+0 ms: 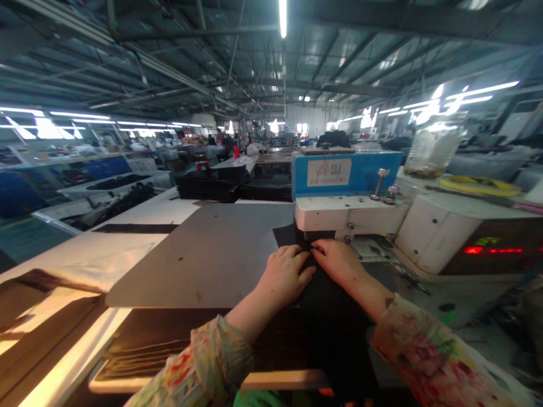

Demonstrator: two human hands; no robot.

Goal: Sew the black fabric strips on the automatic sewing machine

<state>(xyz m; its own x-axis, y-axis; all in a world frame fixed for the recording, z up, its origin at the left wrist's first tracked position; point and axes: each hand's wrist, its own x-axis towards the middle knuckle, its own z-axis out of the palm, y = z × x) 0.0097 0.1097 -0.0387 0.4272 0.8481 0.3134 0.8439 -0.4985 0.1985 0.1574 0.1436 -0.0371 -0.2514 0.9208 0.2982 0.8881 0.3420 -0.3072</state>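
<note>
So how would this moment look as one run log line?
left hand: on black fabric | right hand: fingertips on same fabric | blue-and-white machine: just beyond fingertips | flat grey plate: mostly left of fabric

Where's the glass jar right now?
In the head view, the glass jar stands at the right, on the machine's white housing, just behind the yellow ring.

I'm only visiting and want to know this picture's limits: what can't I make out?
All in the head view:
- Any needle: hidden by the machine, left hand and right hand.
- Label wording: blurred.
- Display figures: blurred by their glow.
- Dark cloth's near end: cut off by the bottom edge.
</note>
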